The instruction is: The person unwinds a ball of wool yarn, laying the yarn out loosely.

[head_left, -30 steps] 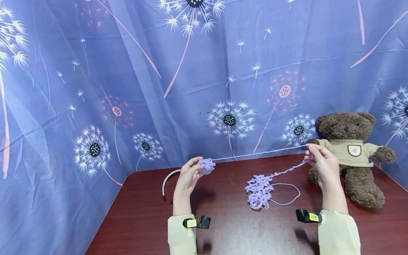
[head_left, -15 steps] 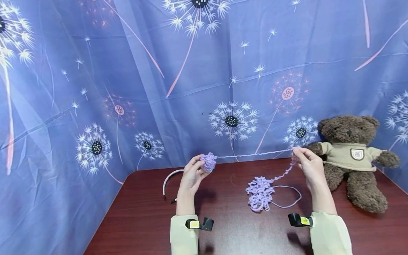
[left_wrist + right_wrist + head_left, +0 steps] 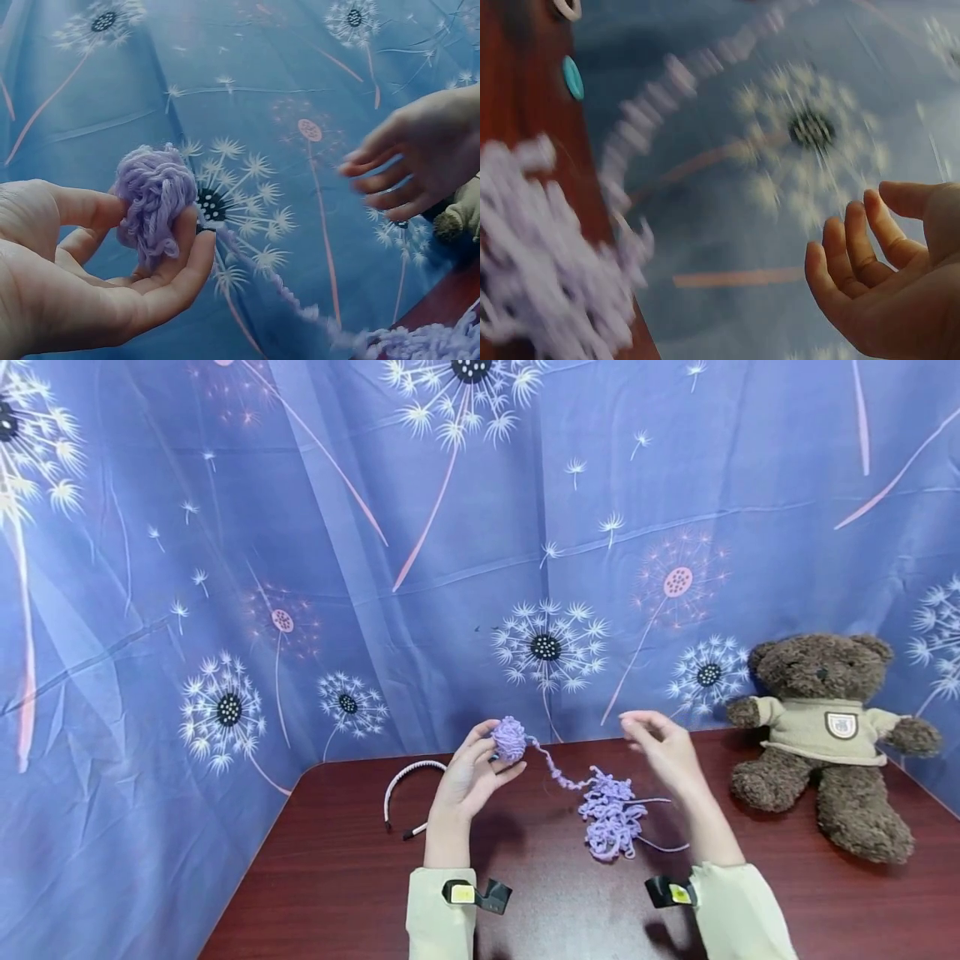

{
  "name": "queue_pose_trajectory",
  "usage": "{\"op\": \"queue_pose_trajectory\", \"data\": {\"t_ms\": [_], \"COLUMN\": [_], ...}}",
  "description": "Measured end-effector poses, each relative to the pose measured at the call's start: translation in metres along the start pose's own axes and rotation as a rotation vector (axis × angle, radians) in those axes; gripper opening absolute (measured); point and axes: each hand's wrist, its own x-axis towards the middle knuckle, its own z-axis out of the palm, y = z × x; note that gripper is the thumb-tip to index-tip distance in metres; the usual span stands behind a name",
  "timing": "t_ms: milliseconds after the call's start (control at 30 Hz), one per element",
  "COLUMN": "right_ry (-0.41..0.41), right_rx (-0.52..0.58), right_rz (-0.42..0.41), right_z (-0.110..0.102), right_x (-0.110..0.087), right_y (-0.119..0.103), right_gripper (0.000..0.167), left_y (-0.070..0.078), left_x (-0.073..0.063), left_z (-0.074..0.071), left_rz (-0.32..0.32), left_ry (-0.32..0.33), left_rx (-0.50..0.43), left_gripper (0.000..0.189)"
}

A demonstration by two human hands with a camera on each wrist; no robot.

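Observation:
My left hand (image 3: 468, 777) holds a small wound ball of lilac yarn (image 3: 510, 740) above the table, gripped between thumb and fingers in the left wrist view. A wavy strand (image 3: 289, 296) sags from the ball to a loose, crinkled heap of the same yarn (image 3: 613, 818) on the table. To the right of the heap and higher up is my right hand (image 3: 663, 750). Its fingers (image 3: 859, 247) are loosely bent in the right wrist view, with no yarn between them.
A white headband (image 3: 390, 793) with dark tips lies left of my left hand. The brown teddy bear (image 3: 825, 727) in a beige top sits at the table's right. Near the back edge is a small teal ring (image 3: 573, 78). A blue dandelion-print curtain (image 3: 450, 635) hangs behind the table (image 3: 337, 877).
My right hand has let go of the yarn it pulled taut and moved left. The strand now droops between ball and heap. My left hand has shifted slightly right with the ball.

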Motion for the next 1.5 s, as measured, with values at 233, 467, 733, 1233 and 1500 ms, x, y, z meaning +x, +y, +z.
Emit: {"op": "queue_pose_trajectory", "data": {"t_ms": [233, 467, 733, 1233, 1500], "right_ry": [-0.148, -0.281, -0.326, -0.269, -0.102], "right_rx": [-0.097, -0.08, -0.161, -0.05, -0.116], "right_rz": [-0.073, -0.067, -0.082, -0.061, -0.039], "right_z": [0.047, 0.062, 0.064, 0.058, 0.033], "right_x": [-0.011, -0.016, -0.017, -0.014, -0.006], "right_y": [-0.001, 0.002, 0.003, -0.001, -0.001], "right_gripper": [0.032, 0.033, 0.025, 0.024, 0.031], "left_y": [-0.011, -0.025, -0.029, -0.027, -0.02], "left_x": [0.003, 0.004, 0.003, 0.007, 0.004], "left_z": [0.015, 0.032, 0.034, 0.026, 0.02], "left_rz": [-0.048, -0.128, -0.117, -0.076, -0.006], "left_ry": [-0.072, -0.178, -0.131, -0.068, -0.052], "left_rx": [0.069, 0.152, 0.266, 0.268, 0.238], "left_gripper": [0.029, 0.028, 0.041, 0.03, 0.028]}}
